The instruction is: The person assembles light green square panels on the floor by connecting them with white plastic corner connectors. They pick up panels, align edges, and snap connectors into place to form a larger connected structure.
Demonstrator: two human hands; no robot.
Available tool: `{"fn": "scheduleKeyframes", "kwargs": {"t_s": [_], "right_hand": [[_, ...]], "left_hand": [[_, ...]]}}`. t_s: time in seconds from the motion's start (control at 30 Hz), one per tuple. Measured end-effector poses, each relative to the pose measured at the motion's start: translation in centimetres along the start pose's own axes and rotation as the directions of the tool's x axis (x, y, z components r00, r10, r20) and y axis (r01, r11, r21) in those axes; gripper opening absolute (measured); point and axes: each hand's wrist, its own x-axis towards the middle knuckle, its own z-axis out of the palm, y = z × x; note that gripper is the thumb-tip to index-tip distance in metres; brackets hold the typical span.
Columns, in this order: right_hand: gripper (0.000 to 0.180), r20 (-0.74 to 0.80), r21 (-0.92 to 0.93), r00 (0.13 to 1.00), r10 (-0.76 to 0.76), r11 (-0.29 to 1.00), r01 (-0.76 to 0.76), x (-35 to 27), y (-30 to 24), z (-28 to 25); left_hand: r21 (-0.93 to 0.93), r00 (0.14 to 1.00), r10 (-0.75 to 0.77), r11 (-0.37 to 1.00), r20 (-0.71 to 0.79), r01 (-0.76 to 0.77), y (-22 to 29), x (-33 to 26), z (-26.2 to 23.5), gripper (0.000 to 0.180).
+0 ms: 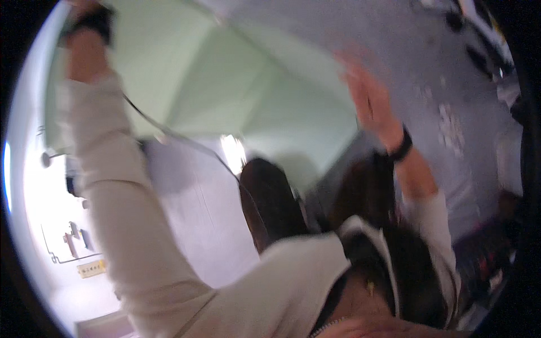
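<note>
My left arm reaches far up and left in a cream sleeve, with a black band at the wrist. My left hand (84, 7) is mostly cut off by the dark upper rim, so its fingers and anything in them are hidden. My right hand (369, 98), also with a black wristband (402, 144), is raised at the right edge of a pale green surface (253, 84). Its fingers are stretched out but smeared by motion, and nothing shows in them. A thin black cable (186, 139) runs from near my left wrist down toward my lap.
My dark-trousered knees (270, 197) are below the green surface. Grey floor (394, 34) stretches to the upper right, with pale scraps (451, 127) on it. At left stands a bright white wall with a small yellow sign (92, 268). Dark blurred objects line the right rim.
</note>
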Motion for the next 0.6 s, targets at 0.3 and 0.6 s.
{"fn": "scheduleKeyframes", "kwargs": {"t_s": [0.3,0.6], "right_hand": [[0.03,-0.044,-0.221,0.991,0.129,0.966,-0.136,-0.3,-4.0,-2.8],[0.021,0.159,-0.326,0.696,0.7,0.703,-0.632,4.5,-21.6,-7.4]], "left_hand": [[-0.547,0.954,-0.059,0.808,0.295,0.219,-3.7,1.3,-1.6,0.043],[-0.661,0.962,-0.059,0.715,0.267,0.227,-5.1,0.0,-2.6,0.05]]}}
